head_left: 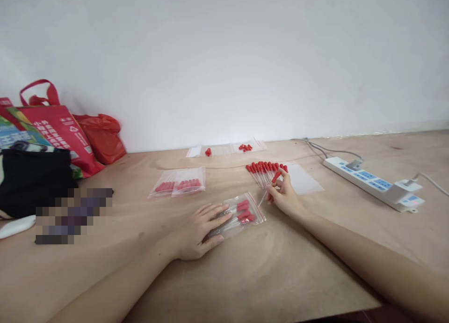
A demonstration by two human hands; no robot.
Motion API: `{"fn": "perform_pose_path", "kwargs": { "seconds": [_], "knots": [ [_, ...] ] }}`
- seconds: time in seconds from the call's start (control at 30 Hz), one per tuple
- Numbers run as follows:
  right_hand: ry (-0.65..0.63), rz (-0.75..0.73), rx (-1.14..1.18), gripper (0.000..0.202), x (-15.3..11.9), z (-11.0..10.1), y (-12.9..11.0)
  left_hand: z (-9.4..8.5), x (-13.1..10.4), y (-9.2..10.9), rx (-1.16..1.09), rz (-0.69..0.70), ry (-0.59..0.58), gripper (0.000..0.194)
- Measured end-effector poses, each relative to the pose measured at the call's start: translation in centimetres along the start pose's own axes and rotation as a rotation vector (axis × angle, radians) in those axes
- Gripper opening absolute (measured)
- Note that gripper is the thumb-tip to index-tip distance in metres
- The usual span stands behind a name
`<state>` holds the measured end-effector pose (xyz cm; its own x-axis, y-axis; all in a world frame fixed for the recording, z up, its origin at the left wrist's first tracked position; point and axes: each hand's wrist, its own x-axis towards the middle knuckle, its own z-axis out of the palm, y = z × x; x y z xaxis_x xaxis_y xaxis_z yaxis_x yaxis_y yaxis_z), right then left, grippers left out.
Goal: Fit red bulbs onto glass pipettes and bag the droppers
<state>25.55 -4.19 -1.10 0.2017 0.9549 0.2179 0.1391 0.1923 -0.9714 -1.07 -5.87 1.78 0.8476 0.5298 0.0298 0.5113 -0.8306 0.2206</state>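
My left hand (203, 229) lies with fingers spread on the left part of a clear zip bag (228, 224), which has several red-topped droppers inside. Just right of the bag's mouth, my right hand (280, 194) pinches one dropper by its red bulb (276, 177), its clear tip pointing down and left toward the bag. Behind my right hand, a fanned row of red-topped droppers (261, 167) rests on the table, beside a flat, whitish bag (305, 179).
Filled bags (178, 181) with red bulbs lie at centre left. Near the wall are more bags and small red bulbs (245, 148). A power strip (372, 180) with cables sits at right. Red shopping bags (66, 131), black cloth (35, 180) and a white object (17, 226) are at left.
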Motion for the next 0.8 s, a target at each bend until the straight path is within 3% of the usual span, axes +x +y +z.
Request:
{"fn": "perform_pose_path", "kwargs": {
  "seconds": [0.17, 0.4, 0.63, 0.8],
  "knots": [
    [-0.028, 0.065, 0.072, 0.058, -0.5, 1.0, -0.3, 0.1, 0.0, -0.1, -0.001, -0.006, -0.004, 0.051],
    [-0.079, 0.004, 0.178, 0.047, -0.5, 1.9, 0.6, 0.0, 0.0, 0.0, -0.012, -0.005, 0.011, 0.050],
    [-0.034, -0.005, 0.238, 0.046, -0.5, 2.2, 0.4, 0.1, 0.0, 0.0, -0.050, -0.010, 0.039, 0.046],
    [-0.048, 0.067, 0.319, 0.049, -0.5, 2.0, 0.1, 0.0, 0.1, 0.1, -0.069, 0.020, 0.070, 0.046]
  ]
}}
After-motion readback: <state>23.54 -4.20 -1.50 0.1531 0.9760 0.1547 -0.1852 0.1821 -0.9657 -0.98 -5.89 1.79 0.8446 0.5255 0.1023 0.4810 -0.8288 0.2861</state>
